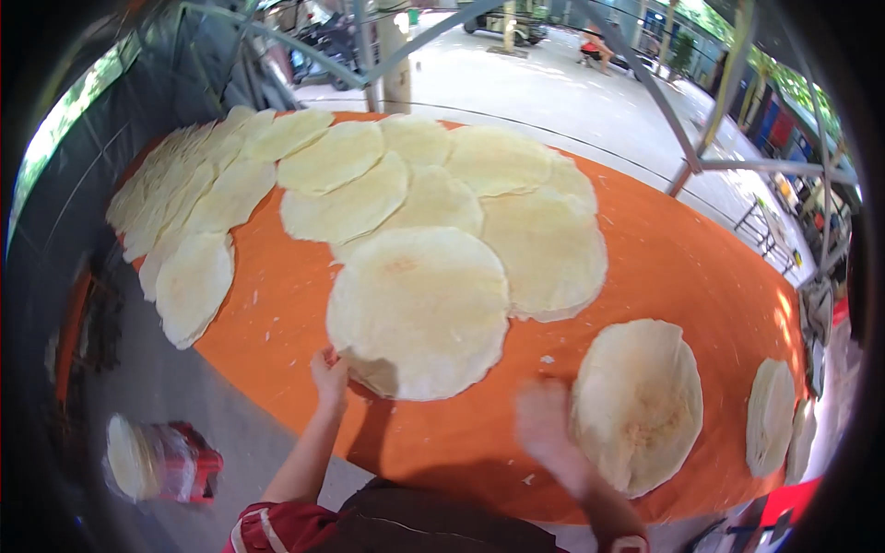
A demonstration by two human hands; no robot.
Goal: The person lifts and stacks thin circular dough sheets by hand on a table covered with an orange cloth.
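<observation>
Near the front middle of the orange table lies a large, round, pale flatbread (pixel 419 309). My left hand (pixel 330 373) is closed on its lower left edge, where a shadow falls across the surface. To the right, my right hand (pixel 546 419) is smeared by motion and its fingers cannot be made out. It is just left of another round flatbread (pixel 636 396), which has a browned, crumbly patch in its lower part. Whether that hand touches this flatbread is unclear.
Overlapping flatbreads (pixel 544 249) cover the far middle of the orange table (pixel 682 267). More are layered at the far left (pixel 194 276), and a stack (pixel 770 415) is at the right edge. Metal bars (pixel 645 92) cross behind the table. A tub (pixel 166 461) is at lower left.
</observation>
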